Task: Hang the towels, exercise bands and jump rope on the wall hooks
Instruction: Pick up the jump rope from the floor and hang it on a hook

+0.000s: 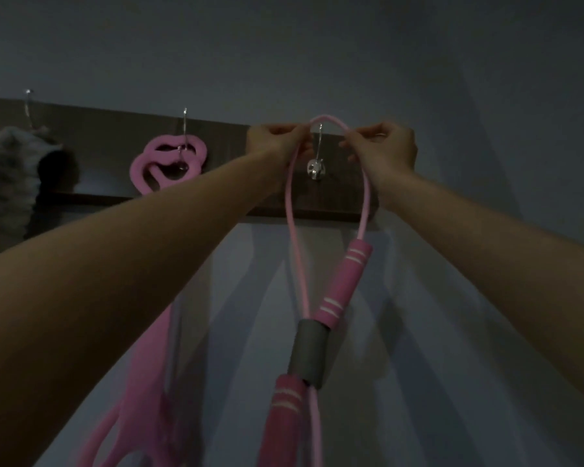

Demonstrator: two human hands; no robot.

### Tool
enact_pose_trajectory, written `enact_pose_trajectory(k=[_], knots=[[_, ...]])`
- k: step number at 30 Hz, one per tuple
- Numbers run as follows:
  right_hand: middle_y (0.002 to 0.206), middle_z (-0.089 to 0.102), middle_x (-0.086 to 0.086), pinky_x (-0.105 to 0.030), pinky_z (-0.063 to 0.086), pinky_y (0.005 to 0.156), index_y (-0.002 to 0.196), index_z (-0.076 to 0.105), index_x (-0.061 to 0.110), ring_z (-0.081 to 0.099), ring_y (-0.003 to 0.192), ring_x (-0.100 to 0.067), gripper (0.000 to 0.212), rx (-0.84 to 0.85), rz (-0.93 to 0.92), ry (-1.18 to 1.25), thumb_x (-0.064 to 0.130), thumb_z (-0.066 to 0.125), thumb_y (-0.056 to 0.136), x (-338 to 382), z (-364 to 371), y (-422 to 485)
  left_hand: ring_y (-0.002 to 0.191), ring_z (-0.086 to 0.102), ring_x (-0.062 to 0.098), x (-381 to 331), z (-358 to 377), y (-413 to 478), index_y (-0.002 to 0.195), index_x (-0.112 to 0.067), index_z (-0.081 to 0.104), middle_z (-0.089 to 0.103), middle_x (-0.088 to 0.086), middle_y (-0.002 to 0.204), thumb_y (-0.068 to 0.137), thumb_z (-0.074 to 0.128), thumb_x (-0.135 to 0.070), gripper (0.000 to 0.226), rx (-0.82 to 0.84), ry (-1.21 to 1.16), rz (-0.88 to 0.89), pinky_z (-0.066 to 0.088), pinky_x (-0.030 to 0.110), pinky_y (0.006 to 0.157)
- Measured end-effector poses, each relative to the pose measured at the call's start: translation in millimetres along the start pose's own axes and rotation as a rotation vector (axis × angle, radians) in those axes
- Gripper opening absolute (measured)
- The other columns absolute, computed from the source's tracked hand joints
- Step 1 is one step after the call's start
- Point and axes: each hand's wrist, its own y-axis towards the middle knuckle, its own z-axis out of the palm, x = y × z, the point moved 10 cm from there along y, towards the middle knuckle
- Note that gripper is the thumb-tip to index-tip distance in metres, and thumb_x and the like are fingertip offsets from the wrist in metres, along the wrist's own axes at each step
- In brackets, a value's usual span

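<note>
Rope (324, 120) loop over rt hook (320, 136)

Hook (318, 153) sits between the left hand (277, 143) and right hand (385, 150). Its tip is just under the arch of the jump rope (327, 119) that both hands pinch, so the gap there is tight.

Above both hands: bare wall (317, 45), open.

Right of the right hand: the board (115, 129) ends and open wall follows.

Left of the left hand: a short bare stretch of board, then a second hook (184, 129) loaded with a pink exercise band (167, 163). Farther left is a grey towel (7, 176).

Below the hands: rope strands and handles hang between the forearms.

Under the left forearm: pink bands (142, 382) block the low left.
</note>
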Motion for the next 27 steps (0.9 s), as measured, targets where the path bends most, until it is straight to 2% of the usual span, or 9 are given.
enact_pose_trajectory(k=[2,4,8,11,15,19,23,25,27], knots=[[0.067,0.066,0.005,-0.011,0.048,0.048,0.084,0.065,0.011,0.061,0.054,-0.005,0.007,-0.021,0.0,0.012,0.012,0.07,0.079,-1,6,12,0.049,0.058,0.006,-2,2,15,0.104,0.005,0.064,0.062,0.005,0.07,0.085,0.065,-0.009,0.023,-0.022,0.042,0.039,0.053,0.015,0.049],[0.069,0.066,0.006,-0.009,0.046,0.046,0.086,0.065,0.012,0.062,0.055,-0.004,0.008,-0.021,0.004,0.016,0.013,0.069,0.08,-3,15,23,0.054,0.057,0.006,-1,1,28,0.105,-0.001,0.066,0.063,0.001,0.072,0.085,0.067,-0.015,0.024,-0.048,0.139,0.067,0.049,0.015,0.045],[0.071,0.068,0.005,-0.014,0.046,0.049,0.072,0.062,0.02,0.06,0.054,-0.003,0.012,-0.024,0.012,-0.033,0.015,0.071,0.078,-14,25,38,0.072,0.058,0.009,-1,-9,44,0.101,-0.009,0.068,0.065,0.002,0.09,0.084,0.067,-0.021,0.021,-0.087,0.363,0.142,0.051,0.02,0.061],[0.078,0.068,0.002,-0.009,0.045,0.048,0.081,0.068,0.017,0.059,0.057,-0.002,0.005,-0.019,0.031,-0.071,0.019,0.071,0.078,-29,25,43,0.081,0.063,0.012,-2,-13,47,0.099,-0.009,0.07,0.07,0.007,0.097,0.083,0.069,-0.023,0.021,-0.124,0.496,0.264,0.056,0.028,0.079],[0.086,0.069,0.003,-0.017,0.049,0.069,0.09,0.072,0.018,0.063,0.079,-0.007,0.017,-0.029,-0.044,-0.192,0.027,0.074,0.076,-36,26,40,0.085,0.066,0.01,-3,-19,35,0.097,-0.013,0.074,0.073,0.004,0.098,0.082,0.069,-0.028,0.022,-0.209,0.619,0.433,0.054,0.028,0.084],[0.089,0.072,0.002,-0.019,0.048,0.073,0.088,0.075,0.018,0.064,0.082,-0.007,0.016,-0.036,-0.105,-0.275,0.028,0.074,0.076,-39,25,27,0.086,0.068,0.011,4,-24,21,0.094,-0.016,0.075,0.075,0.002,0.094,0.084,0.065,-0.028,0.02,-0.241,0.68,0.519,0.054,0.03,0.083],[0.088,0.072,0.001,-0.013,0.044,0.068,0.09,0.075,0.016,0.063,0.082,-0.004,0.017,0.013,-0.118,-0.316,0.027,0.074,0.077,-41,23,15,0.083,0.067,0.008,9,-27,11,0.094,-0.014,0.075,0.075,0.002,0.093,0.083,0.066,-0.029,0.02,-0.241,0.715,0.505,0.053,0.025,0.082],[0.091,0.073,0.001,-0.014,0.045,0.071,0.092,0.075,0.016,0.062,0.084,-0.004,0.017,0.034,-0.108,-0.327,0.026,0.073,0.078,-41,21,10,0.082,0.067,0.007,11,-26,6,0.093,-0.015,0.076,0.075,0.001,0.092,0.082,0.067,-0.029,0.02,-0.207,0.727,0.484,0.053,0.023,0.081],[0.096,0.073,0.0,-0.015,0.046,0.076,0.096,0.074,0.015,0.063,0.088,-0.005,0.019,0.07,-0.087,-0.33,0.022,0.072,0.079,-42,20,6,0.086,0.067,0.009,16,-22,1,0.095,-0.018,0.075,0.075,-0.001,0.095,0.082,0.067,-0.03,0.02,-0.147,0.759,0.453,0.054,0.029,0.086]])
